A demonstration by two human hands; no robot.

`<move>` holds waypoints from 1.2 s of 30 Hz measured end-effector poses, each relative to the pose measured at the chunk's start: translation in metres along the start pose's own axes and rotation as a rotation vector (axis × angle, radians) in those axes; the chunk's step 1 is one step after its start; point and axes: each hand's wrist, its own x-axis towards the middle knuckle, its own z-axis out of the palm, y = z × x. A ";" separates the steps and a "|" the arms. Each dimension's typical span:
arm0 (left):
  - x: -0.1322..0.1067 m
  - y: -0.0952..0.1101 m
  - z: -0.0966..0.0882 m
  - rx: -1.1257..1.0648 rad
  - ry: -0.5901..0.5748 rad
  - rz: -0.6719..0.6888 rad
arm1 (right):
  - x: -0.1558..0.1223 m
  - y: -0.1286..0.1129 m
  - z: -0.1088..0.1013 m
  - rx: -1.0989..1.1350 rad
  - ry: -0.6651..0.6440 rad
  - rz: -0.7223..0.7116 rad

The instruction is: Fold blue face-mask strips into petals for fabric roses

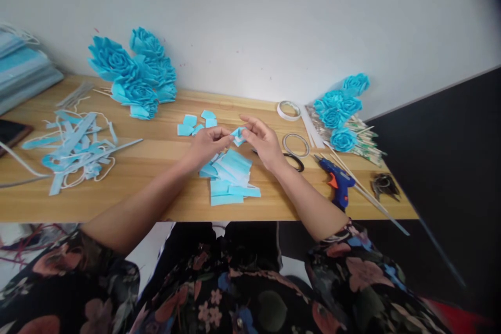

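Observation:
A small folded piece of light blue mask fabric [238,137] is held above the table between both hands. My left hand [209,147] pinches its left edge, while the thumb and fingers of my right hand [264,143] grip the right side. Just below my hands lies a loose pile of cut blue fabric pieces [233,167]. Beyond my left hand are several small blue petal-shaped pieces [190,120]. A black tape ring [294,162] lies partly hidden behind my right hand.
Blue fabric roses [135,68] stand at the back left, with more roses [336,109] at right. Tangled mask scraps [80,148] and stacked masks [23,70] lie left. Tape rolls [288,110], a blue glue gun [338,180], sticks [362,188] and dark scissors [385,186] lie right.

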 end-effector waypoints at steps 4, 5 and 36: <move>-0.001 0.000 0.001 0.077 -0.033 0.069 | 0.000 0.002 0.002 -0.040 -0.030 -0.028; -0.001 0.000 0.001 0.093 -0.037 0.086 | 0.000 0.003 0.001 -0.051 -0.018 -0.026; 0.012 -0.005 -0.016 0.039 0.244 0.106 | 0.003 0.006 -0.002 0.068 0.100 0.030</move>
